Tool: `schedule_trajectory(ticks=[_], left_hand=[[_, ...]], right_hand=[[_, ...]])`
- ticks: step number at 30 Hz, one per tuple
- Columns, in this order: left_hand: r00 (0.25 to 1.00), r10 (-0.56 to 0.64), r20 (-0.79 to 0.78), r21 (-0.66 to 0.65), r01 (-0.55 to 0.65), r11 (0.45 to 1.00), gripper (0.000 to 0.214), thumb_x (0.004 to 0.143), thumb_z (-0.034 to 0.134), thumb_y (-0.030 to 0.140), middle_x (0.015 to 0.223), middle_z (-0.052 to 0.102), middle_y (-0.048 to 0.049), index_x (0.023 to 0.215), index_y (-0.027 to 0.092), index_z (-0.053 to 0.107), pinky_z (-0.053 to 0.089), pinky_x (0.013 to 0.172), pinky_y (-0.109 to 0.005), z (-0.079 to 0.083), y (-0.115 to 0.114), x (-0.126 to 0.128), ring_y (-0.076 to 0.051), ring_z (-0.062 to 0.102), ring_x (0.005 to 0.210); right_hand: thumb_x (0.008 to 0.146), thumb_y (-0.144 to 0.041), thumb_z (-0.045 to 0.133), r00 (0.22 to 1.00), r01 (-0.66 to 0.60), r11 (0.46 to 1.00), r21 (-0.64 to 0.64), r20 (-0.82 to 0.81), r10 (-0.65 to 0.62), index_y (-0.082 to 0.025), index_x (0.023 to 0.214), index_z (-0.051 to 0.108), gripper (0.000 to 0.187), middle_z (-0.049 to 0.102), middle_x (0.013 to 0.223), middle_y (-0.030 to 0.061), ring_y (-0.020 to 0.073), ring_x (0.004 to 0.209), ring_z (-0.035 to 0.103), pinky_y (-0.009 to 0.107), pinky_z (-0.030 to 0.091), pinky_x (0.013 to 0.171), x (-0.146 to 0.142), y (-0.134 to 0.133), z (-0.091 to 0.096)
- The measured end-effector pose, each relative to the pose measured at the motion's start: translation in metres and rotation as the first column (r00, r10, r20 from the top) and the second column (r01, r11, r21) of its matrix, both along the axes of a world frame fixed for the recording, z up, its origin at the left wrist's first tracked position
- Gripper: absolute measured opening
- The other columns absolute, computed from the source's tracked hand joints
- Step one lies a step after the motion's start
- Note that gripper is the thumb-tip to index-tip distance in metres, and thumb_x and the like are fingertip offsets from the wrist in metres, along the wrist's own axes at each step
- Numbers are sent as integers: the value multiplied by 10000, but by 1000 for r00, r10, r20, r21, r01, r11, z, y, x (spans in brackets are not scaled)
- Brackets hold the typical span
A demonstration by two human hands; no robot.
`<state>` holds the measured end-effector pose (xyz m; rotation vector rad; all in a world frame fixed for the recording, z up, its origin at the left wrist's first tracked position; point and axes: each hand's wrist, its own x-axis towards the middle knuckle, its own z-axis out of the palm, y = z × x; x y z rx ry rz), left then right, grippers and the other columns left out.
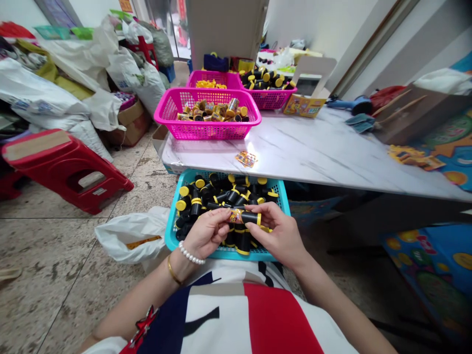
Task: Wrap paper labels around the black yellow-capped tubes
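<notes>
Many bare tubes (195, 210) remain in the near blue basket (171, 230), over which left hand (209, 230) and right hand (279, 233) pinch a part-labelled tube (250, 218) in closed fingertips, while labelled ones (232, 106) lie in the nearest pink basket (206, 132).

And here's the small, black, smooth cylinder with a yellow end cap (250, 218), lying sideways between the hands (275, 231), capped end rightward! At its left end, a shiny orange printed label (236, 216); whether it's stuck down, can't tell.
</notes>
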<state>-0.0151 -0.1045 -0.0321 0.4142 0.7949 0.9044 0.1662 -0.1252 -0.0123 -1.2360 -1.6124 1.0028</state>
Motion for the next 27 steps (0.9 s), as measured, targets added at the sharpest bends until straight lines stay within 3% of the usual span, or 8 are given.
schedule_trajectory(ticks=[4,8,12,14,17,20,27], left_hand=[[1000,7,5,-22,-7,1000,218,683,776,220,646,570,19,802,93,644,171,305,-93,0,0,-3,23,354,371],[999,3,-48,44,-1,999,243,695,775,277,670,577,10,804,98,652,170,319,-109,-3,-3,-2,14,382,388],[977,70,-202,155,-39,987,298,743,743,360,547,484,47,885,106,680,175,350,-116,-2,-8,-2,-14,378,421],[946,158,-284,268,-80,960,332,739,753,338,631,543,30,988,135,672,259,386,-112,1,-9,-5,-26,421,481],[927,112,-358,406,47,913,461,708,781,290,852,634,-20,1127,172,628,401,472,-155,7,-7,-11,-54,499,573],[919,-26,-393,411,201,889,396,718,770,312,757,633,-16,1049,129,651,434,509,-191,10,-4,-14,-76,514,571],[884,-27,-467,397,236,887,394,678,793,320,738,654,-15,989,107,680,438,574,-207,13,2,1,-85,536,592]], right_hand=[[796,-242,661,996,-6,1000,29,93,3,-225,963,560,195,699,1126,82,217,925,712,337,602,777,1,-1,0],[786,-252,668,987,-29,999,45,156,22,-228,944,566,189,692,1149,90,209,822,713,282,574,587,1,1,0],[774,-246,699,1000,-8,996,84,8,7,-233,942,545,228,704,1056,73,206,852,697,283,561,631,-1,6,-5],[777,-244,710,997,9,995,97,-79,-2,-236,965,552,245,691,1053,69,207,888,687,293,566,672,-2,8,-8],[775,-243,723,995,-23,992,128,-98,35,-233,1014,599,270,654,1115,83,215,952,664,299,574,703,-2,8,-10],[793,-205,695,995,-102,975,196,1,103,-235,1087,656,298,590,1171,93,212,1005,626,288,581,705,2,7,-8],[800,-164,694,998,-61,977,207,32,55,-268,1198,629,417,633,1024,48,159,832,642,288,587,703,6,6,-4]])
